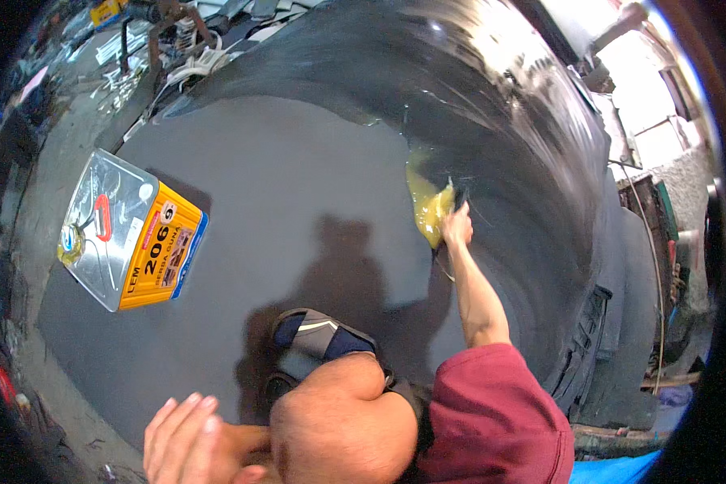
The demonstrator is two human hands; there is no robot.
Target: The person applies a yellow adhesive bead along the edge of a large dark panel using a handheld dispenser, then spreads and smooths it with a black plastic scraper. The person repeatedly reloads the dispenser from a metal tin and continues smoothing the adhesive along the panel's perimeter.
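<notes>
On grey sheet, closed metal can (pixel 125 232), right hand (pixel 457 226) gripping brush (pixel 460 196) in yellow glue (pixel 427 206), left hand (pixel 181 436) fingers spread.

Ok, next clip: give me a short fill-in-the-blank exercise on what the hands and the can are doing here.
1. The right hand spreads a ____ paste over the dark grey sheet.
2. The metal can with an orange side lies to the person's ____ on the sheet.
3. The left hand rests with fingers ____, holding nothing.
4. The upper arm wears a ____ sleeve.

Missing words: yellow; left; open; dark red
</notes>
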